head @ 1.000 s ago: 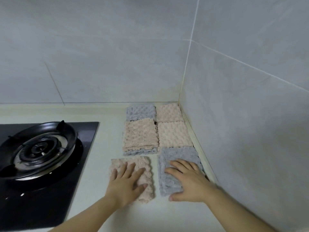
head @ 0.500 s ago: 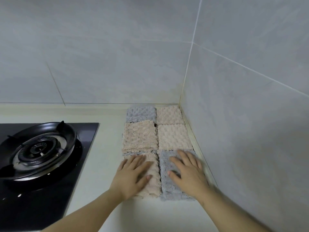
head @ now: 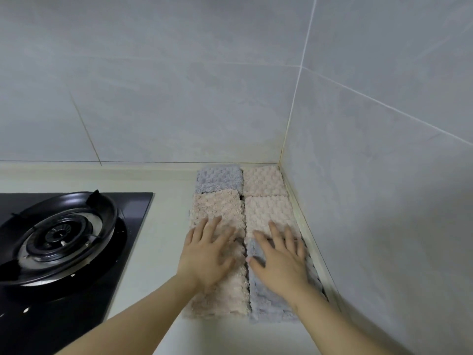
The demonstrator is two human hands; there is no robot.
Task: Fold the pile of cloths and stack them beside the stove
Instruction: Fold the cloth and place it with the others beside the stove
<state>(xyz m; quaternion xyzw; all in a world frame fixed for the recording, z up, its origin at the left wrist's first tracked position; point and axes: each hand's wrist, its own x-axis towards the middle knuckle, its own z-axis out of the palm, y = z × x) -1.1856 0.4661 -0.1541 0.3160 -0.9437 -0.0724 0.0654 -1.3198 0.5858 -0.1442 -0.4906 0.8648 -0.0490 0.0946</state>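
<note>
Folded fluffy cloths lie in two columns in the counter corner, right of the stove (head: 61,239). At the back sit a grey cloth (head: 218,179) and a beige cloth (head: 263,180). In the middle row are a beige stack (head: 217,207) and a cream cloth (head: 268,210). Nearest me are a beige cloth (head: 225,295) and a grey cloth (head: 266,303). My left hand (head: 207,254) lies flat on the near beige cloth, fingers reaching the middle stack. My right hand (head: 280,257) presses flat on the near grey cloth.
The black glass hob with its round burner (head: 58,234) takes up the left. Tiled walls (head: 384,201) close the corner behind and to the right of the cloths. A strip of pale counter (head: 166,226) separates hob and cloths.
Both hands have slid the two near cloths away from me until they butt against the middle row. The gap seen a second ago is closed.
</note>
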